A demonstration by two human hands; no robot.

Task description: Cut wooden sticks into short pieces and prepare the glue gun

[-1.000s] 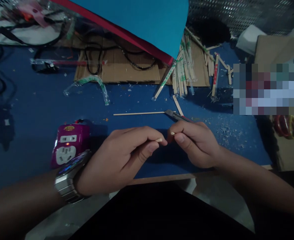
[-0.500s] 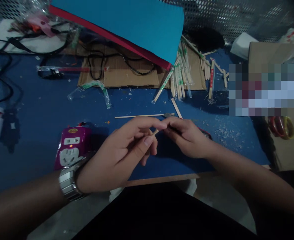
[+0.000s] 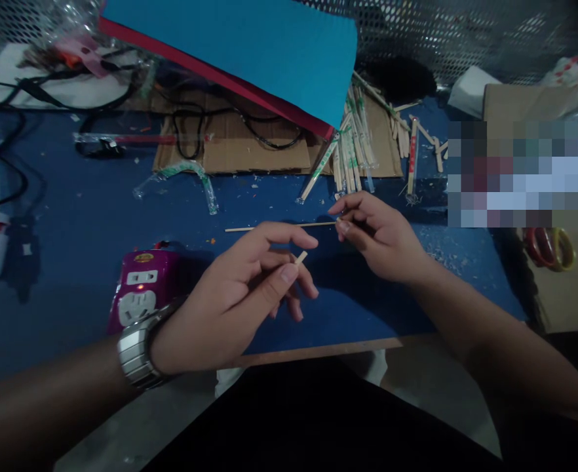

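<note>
My left hand (image 3: 250, 288), with a metal watch (image 3: 139, 354) at the wrist, is closed on a short piece of wooden stick (image 3: 301, 257). It is pinched between thumb and fingers, with its pale tip sticking up, while the index finger is stretched out above. To the right, my right hand (image 3: 375, 236) has thumb and fingertips closed at the right end of a long thin wooden stick (image 3: 269, 227), which lies on the blue table (image 3: 73, 196). The fingers partly cover that end.
A purple power socket (image 3: 144, 288) stands left of my left hand. Behind lie wrapped wooden sticks (image 3: 350, 157) on cardboard (image 3: 254, 154), under blue sheets (image 3: 240, 52). Black cables (image 3: 191, 124) and a bent plastic wrapper (image 3: 185, 169) lie further left. Rolls of tape (image 3: 549, 248) sit at right.
My right hand has drawn away from the left hand, up and to the right, to the long stick's end. My left hand still holds the short piece; a grey blade-like tip is now hidden.
</note>
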